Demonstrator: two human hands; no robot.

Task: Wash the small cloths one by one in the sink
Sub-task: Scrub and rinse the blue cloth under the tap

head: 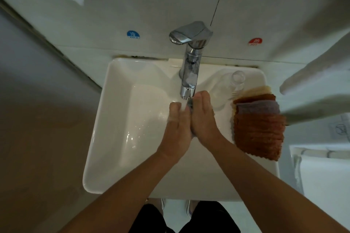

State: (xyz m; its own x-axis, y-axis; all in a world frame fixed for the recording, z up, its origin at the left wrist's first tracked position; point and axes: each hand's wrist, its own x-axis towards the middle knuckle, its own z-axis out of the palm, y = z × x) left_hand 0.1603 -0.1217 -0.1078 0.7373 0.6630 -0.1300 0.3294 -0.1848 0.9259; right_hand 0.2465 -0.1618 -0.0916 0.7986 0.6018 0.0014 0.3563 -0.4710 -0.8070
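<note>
One basin: white rectangular ceramic sink [106,138], wet inside, water running into it.
Stack of waiting cloths: folded small terry cloths in rust brown, grey-lilac and cream [258,125], piled on the sink's right rim, well clear of the stream.
Tap: chrome single-lever mixer tap [189,58], spout directly above the hands.
Left hand [177,128]: pressed palm-inward against the right, fingers curled round the cloth under the stream.
Right hand [203,119]: fingers fairly straight, pressed flat against the same cloth.
Cloth in hand: small dark grey cloth [190,107], squeezed between both palms, only a sliver showing beneath the spout.
Doing it well: best kept under the flow, rubbed palm against palm, turned over so both faces rinse, then wrung low in the basin to limit splashing.
Writing: round blue sticker reading "COLD" [133,35] left of the tap; round red sticker reading "HOT" [255,41] to the right.
</note>
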